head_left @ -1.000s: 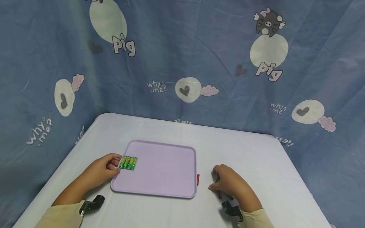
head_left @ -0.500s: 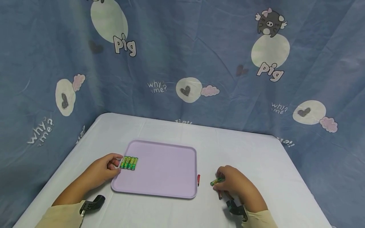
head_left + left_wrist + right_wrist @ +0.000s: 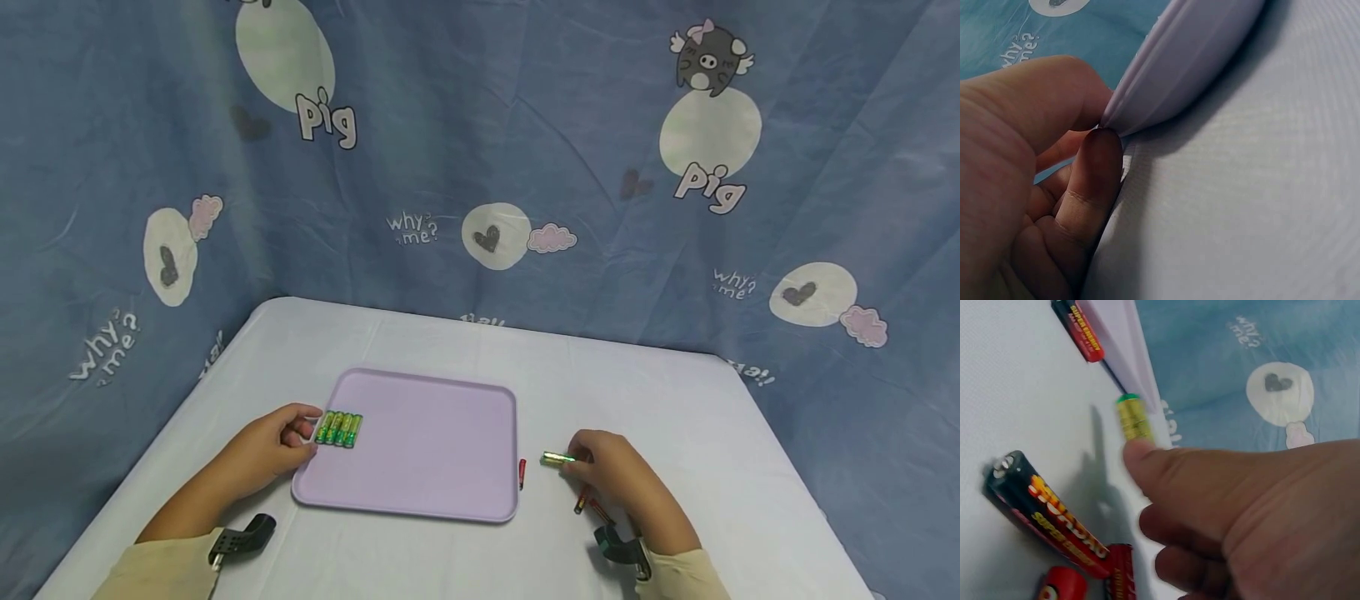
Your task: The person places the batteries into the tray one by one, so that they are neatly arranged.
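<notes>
My left hand (image 3: 266,442) is at the left edge of a flat lilac tray (image 3: 435,454). In the left wrist view its thumb and a finger pinch the tray's rim (image 3: 1147,81). Just inside that edge, several green-and-yellow batteries (image 3: 339,429) lie side by side in a row. To the right of the tray, my right hand (image 3: 618,471) holds another green-and-yellow battery (image 3: 555,458) by one end, its free end pointing left. The right wrist view shows this battery (image 3: 1133,419) beyond the thumb, raised off the cloth; the other fingers curl below.
A red-and-black battery (image 3: 522,473) lies along the tray's right edge. More red-and-black batteries (image 3: 581,500) lie on the white tablecloth (image 3: 637,387) beneath the right hand; the right wrist view shows several. A blue printed curtain (image 3: 450,125) hangs behind the table.
My right hand has picked the green-and-yellow battery up from beside the red ones and turned it, so it points left towards the tray. The left hand and tray have stayed still.
</notes>
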`<move>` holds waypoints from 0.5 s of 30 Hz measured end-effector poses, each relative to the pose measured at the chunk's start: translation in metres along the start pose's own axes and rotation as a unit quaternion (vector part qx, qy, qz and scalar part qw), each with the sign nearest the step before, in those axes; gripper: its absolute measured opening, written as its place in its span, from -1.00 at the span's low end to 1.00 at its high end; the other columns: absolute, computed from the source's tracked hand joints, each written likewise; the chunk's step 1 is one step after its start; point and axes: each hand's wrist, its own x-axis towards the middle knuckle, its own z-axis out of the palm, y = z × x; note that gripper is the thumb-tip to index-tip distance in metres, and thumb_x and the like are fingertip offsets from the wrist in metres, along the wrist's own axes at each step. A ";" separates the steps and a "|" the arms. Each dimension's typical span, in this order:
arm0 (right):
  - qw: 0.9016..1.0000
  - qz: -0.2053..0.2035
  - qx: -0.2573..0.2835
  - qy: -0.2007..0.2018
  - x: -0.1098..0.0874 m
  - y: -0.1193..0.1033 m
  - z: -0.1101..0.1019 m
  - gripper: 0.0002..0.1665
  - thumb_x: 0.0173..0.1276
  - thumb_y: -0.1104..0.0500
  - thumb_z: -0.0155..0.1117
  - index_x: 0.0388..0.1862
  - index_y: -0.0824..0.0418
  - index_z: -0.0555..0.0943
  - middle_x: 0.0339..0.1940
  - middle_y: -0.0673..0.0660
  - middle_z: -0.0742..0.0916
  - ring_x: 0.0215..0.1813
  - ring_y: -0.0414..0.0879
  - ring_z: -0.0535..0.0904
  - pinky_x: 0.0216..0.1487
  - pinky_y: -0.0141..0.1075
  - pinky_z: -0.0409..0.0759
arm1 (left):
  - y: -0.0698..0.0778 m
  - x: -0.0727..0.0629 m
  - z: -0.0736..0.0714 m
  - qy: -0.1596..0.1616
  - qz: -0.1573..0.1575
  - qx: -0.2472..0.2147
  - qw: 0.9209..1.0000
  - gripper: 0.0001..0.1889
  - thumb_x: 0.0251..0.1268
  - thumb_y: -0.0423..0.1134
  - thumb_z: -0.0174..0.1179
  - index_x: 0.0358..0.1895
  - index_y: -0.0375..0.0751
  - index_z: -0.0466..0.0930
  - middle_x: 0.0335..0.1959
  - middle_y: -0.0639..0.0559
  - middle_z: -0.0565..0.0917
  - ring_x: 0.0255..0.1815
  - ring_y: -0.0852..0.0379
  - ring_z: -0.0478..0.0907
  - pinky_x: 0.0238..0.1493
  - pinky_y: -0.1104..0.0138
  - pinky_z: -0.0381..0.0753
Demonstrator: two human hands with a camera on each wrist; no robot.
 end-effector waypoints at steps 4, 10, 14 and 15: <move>0.998 0.000 0.029 0.048 0.001 -0.003 0.004 -0.84 0.32 0.10 0.54 -0.23 0.02 0.69 -0.39 -0.12 0.67 -0.37 -0.20 0.53 -0.33 -0.29 0.55 | 0.001 -0.001 0.000 -0.001 0.001 0.000 1.000 -0.44 0.23 -0.34 0.39 0.32 -0.34 0.51 -0.11 -0.02 0.57 -0.24 0.26 0.47 -0.25 0.42 0.50; 0.988 0.005 0.094 0.124 0.005 -0.015 0.010 -0.83 0.31 0.08 0.56 -0.21 -0.03 0.70 -0.33 -0.12 0.73 -0.29 -0.18 0.56 -0.30 -0.31 0.55 | 0.003 -0.001 -0.001 0.000 0.004 -0.005 1.000 -0.44 0.23 -0.36 0.38 0.31 -0.36 0.51 -0.13 -0.03 0.57 -0.25 0.26 0.47 -0.26 0.42 0.50; 0.976 0.021 0.153 0.151 0.010 -0.025 0.011 -0.81 0.28 0.09 0.59 -0.23 -0.01 0.70 -0.31 -0.11 0.76 -0.22 -0.16 0.61 -0.23 -0.30 0.59 | 0.004 -0.001 -0.002 -0.002 0.004 -0.003 1.000 -0.44 0.24 -0.35 0.37 0.32 -0.37 0.50 -0.12 -0.04 0.57 -0.24 0.26 0.47 -0.25 0.42 0.50; 0.973 0.022 0.168 0.157 0.011 -0.028 0.011 -0.80 0.27 0.09 0.60 -0.23 0.00 0.70 -0.31 -0.10 0.76 -0.22 -0.15 0.62 -0.23 -0.30 0.59 | 0.005 -0.001 -0.002 -0.002 0.003 -0.004 1.000 -0.44 0.24 -0.36 0.37 0.32 -0.37 0.50 -0.12 -0.04 0.57 -0.24 0.26 0.48 -0.25 0.42 0.51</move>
